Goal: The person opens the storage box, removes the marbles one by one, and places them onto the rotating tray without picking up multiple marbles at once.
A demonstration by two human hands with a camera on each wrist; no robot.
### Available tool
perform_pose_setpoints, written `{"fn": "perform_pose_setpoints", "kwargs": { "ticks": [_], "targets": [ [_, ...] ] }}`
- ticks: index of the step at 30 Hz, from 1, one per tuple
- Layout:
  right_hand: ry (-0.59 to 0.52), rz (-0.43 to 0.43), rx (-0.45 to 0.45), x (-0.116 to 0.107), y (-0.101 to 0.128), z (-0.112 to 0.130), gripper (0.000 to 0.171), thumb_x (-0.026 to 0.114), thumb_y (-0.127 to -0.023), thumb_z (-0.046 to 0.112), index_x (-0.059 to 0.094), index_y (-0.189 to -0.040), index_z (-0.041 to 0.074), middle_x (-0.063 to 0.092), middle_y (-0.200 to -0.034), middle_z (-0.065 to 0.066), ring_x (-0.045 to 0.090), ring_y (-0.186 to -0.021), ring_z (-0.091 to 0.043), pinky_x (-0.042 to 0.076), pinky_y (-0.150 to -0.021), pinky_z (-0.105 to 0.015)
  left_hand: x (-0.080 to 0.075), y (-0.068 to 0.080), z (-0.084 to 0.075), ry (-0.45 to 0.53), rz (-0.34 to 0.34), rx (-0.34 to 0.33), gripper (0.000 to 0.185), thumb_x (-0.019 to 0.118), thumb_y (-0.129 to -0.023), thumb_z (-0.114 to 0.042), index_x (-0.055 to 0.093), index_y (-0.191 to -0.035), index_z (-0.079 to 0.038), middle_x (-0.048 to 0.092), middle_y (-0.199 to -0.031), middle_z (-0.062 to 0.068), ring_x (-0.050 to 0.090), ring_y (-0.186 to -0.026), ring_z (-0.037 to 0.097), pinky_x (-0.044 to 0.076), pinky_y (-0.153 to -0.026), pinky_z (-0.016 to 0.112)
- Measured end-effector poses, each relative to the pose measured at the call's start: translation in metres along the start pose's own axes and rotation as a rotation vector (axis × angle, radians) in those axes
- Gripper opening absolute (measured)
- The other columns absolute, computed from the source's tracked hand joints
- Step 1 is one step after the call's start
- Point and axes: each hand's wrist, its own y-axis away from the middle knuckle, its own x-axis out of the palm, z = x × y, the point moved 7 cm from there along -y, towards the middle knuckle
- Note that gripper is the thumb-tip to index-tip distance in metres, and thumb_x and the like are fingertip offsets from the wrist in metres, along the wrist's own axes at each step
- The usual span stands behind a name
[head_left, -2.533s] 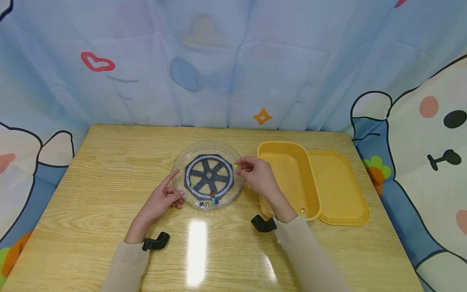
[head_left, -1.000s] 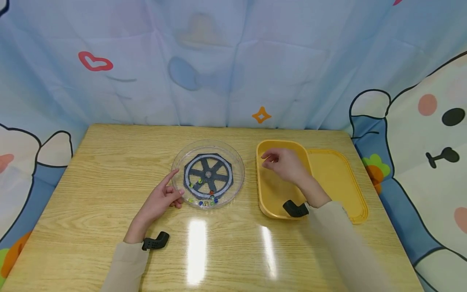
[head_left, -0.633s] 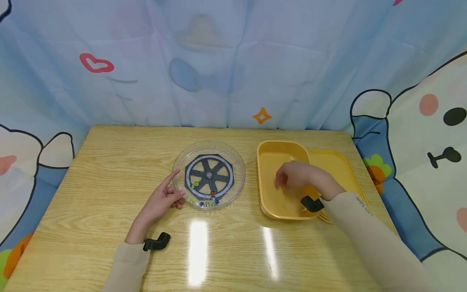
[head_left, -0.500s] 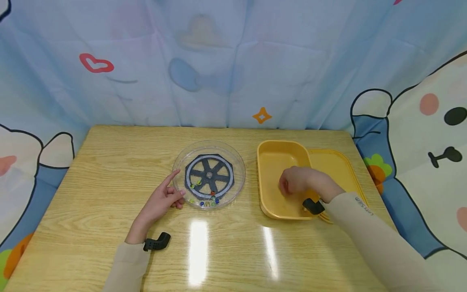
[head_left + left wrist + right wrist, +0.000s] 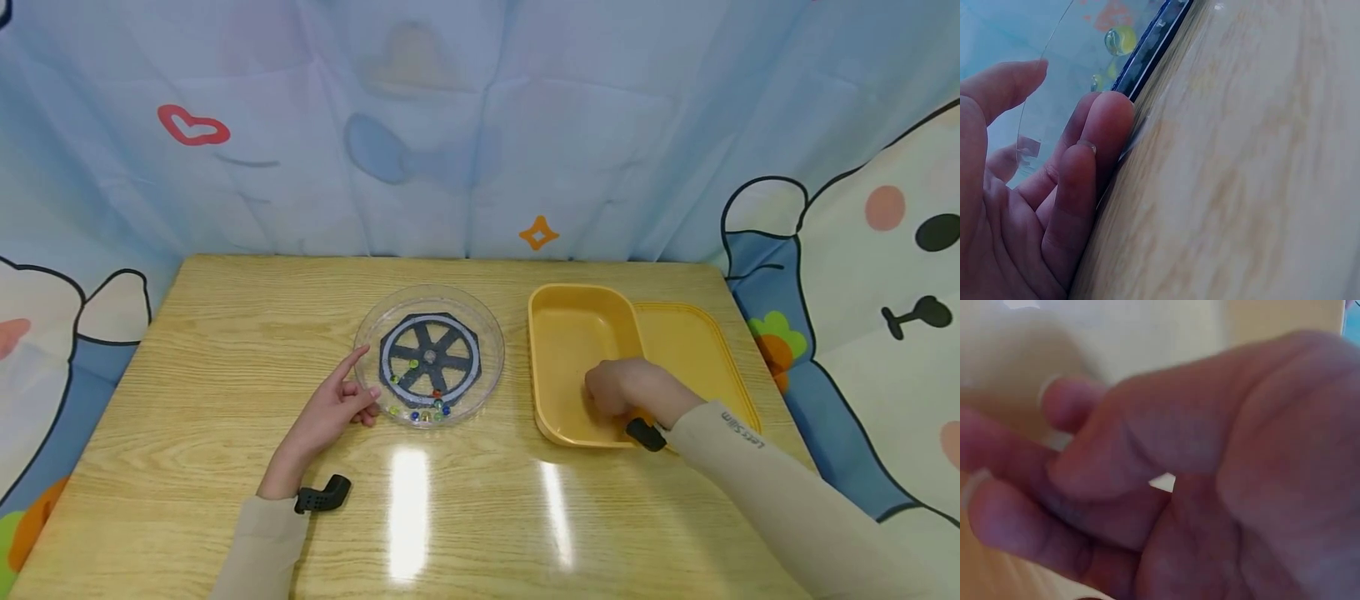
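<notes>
table (image 5: 225,333): light wood grain, smooth, glossy, with bright glare streaks at 6 o'clock of the dish
dish (image 5: 480,392): clear, shiny plastic or glass; cannot tell which
wheel insert (image 5: 429,357): dark, matt
marbles (image 5: 424,412): glassy, glossy, coloured
box (image 5: 573,333): yellow plastic, smooth, soft sheen
lid (image 5: 686,346): same yellow plastic, at 3 o'clock of the box
backdrop (image 5: 480,125): printed cloth, matt, creased
sleeves (image 5: 757,492): beige knit cloth, matt

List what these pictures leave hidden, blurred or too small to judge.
- Right hand in the yellow tub: the head view shows only its back; the right wrist view is blurred, so any hold is unclear.
- Marbles in the clear dish: too small to count.
- Left wrist view: dish cut off by the edge.
</notes>
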Motion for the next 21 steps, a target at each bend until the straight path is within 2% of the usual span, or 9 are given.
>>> {"fn": "perform_pose_setpoints", "kwargs": {
  "ticks": [5,8,11,13,15,21],
  "targets": [
    [-0.311,0.128,-0.110,0.012,-0.003,0.003,0.031,0.041,-0.087,-0.012,0.054,-0.068,0.008,0.057,-0.059,-0.002,0.051,-0.052,-0.012,0.036,-0.053,-0.022,0.000,0.001,-0.001,-0.002,0.001,0.000,0.071,0.061,-0.101,-0.014,0.021,-0.160,-0.020,0.063,-0.082,0.020,0.067,-0.071,0.025,0.059,-0.069,0.035],
    [-0.494,0.197,-0.214,0.014,-0.006,0.007,0.026,0.040,-0.086,-0.016,0.060,-0.085,0.001,0.066,-0.070,-0.010,0.057,-0.059,-0.015,0.044,-0.059,-0.024,0.000,0.000,-0.001,0.002,0.002,0.001,0.072,0.061,-0.101,-0.014,0.021,-0.160,-0.020,0.063,-0.082,0.020,0.067,-0.071,0.025,0.059,-0.069,0.035],
    [-0.595,0.204,-0.314,0.009,-0.008,0.010,0.033,0.039,-0.083,-0.016,0.061,-0.103,-0.002,0.070,-0.083,-0.014,0.060,-0.069,-0.018,0.050,-0.066,-0.028,0.001,0.000,-0.002,0.003,0.001,0.001,0.072,0.061,-0.101,-0.014,0.021,-0.160,-0.020,0.064,-0.082,0.021,0.067,-0.071,0.025,0.059,-0.069,0.035],
    [-0.626,0.170,-0.350,0.004,-0.010,0.009,0.034,0.039,-0.087,-0.014,0.061,-0.110,-0.002,0.072,-0.088,-0.015,0.061,-0.073,-0.020,0.052,-0.071,-0.030,0.001,0.001,-0.002,0.004,0.002,0.000,0.072,0.061,-0.101,-0.014,0.021,-0.160,-0.021,0.064,-0.082,0.020,0.067,-0.071,0.025,0.059,-0.069,0.035],
    [-0.620,0.107,-0.370,-0.002,-0.013,0.006,0.030,0.041,-0.090,-0.011,0.061,-0.112,-0.003,0.072,-0.089,-0.014,0.062,-0.075,-0.021,0.053,-0.072,-0.031,0.001,0.001,-0.002,0.006,0.002,-0.002,0.072,0.061,-0.101,-0.014,0.021,-0.160,-0.021,0.063,-0.082,0.020,0.067,-0.071,0.025,0.059,-0.070,0.035],
    [-0.555,-0.160,-0.309,-0.024,-0.027,-0.012,0.021,0.049,-0.090,-0.006,0.063,-0.106,-0.002,0.071,-0.082,-0.008,0.057,-0.070,-0.018,0.047,-0.068,-0.030,0.001,0.002,-0.002,-0.002,0.002,-0.003,0.072,0.061,-0.101,-0.014,0.021,-0.160,-0.021,0.064,-0.083,0.020,0.067,-0.071,0.025,0.060,-0.070,0.036]
  ]
}}
